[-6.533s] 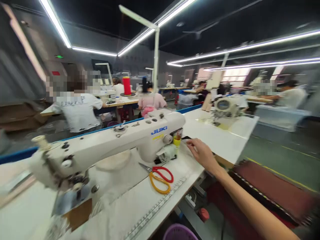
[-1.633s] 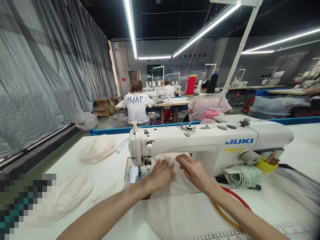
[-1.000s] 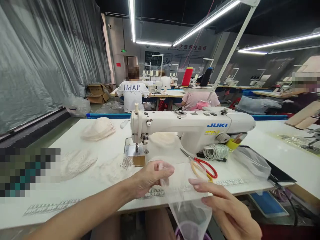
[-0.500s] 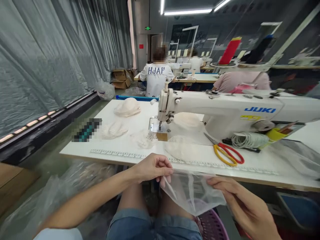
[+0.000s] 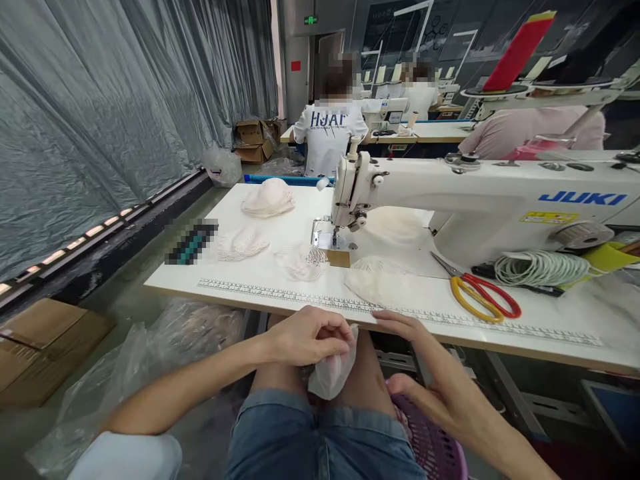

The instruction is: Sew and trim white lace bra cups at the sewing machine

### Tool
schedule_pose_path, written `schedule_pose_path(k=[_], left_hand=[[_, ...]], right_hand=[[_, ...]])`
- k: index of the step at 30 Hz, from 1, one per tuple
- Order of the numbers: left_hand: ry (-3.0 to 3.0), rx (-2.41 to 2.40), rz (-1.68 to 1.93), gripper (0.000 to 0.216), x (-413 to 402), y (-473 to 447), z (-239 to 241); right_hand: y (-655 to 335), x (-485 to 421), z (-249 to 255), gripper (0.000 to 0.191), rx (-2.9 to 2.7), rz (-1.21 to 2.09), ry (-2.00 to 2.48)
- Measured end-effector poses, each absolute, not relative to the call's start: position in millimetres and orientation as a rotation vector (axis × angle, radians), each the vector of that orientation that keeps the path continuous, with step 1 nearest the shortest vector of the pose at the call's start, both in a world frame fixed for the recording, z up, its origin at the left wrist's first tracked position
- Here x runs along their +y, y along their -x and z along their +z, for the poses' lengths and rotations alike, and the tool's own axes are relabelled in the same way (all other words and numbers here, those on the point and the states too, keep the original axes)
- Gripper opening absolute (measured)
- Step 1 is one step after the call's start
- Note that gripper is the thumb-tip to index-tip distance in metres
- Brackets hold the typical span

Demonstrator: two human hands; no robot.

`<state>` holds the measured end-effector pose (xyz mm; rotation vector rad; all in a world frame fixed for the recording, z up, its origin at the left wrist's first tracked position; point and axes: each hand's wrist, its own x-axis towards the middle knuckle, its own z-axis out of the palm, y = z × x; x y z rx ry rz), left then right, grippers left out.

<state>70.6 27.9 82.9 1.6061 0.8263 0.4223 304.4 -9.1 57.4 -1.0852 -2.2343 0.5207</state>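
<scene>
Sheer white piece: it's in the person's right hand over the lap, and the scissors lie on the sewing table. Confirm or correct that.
Wrong hand: not the right hand. The head view shows the sheer white piece in the left hand, over the lap. The scissors do lie on the sewing table.

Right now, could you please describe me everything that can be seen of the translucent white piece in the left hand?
The translucent white piece looks thin and soft; sheer fabric or plastic film, I cannot tell. It is bunched and creased, hanging from the grip of the left hand, whose fingers cover part of it. It shows over the thighs; contact with them is unclear. The right hand is apart from it.
</scene>
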Motion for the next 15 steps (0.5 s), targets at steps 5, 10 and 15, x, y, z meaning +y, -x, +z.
schedule_pose_path(k=[5, 10, 15], left_hand=[[-1.834, 0.864, 0.374, 0.015, 27.4, -61.0, 93.9], [-1.755, 1.007, 0.328, 0.018, 27.1, -44.4, 92.3], [-1.956, 1.059, 0.211, 0.014, 25.1, -52.7, 80.8]], right_hand=[[-264.2, 17.8, 55.2, 0.042, -2.281, 0.997, 0.924], [-259.6, 25.6, 53.5, 0.025, -2.255, 1.119, 1.070], [-278.3, 5.6, 71.9, 0.017, -2.314, 0.943, 1.185]])
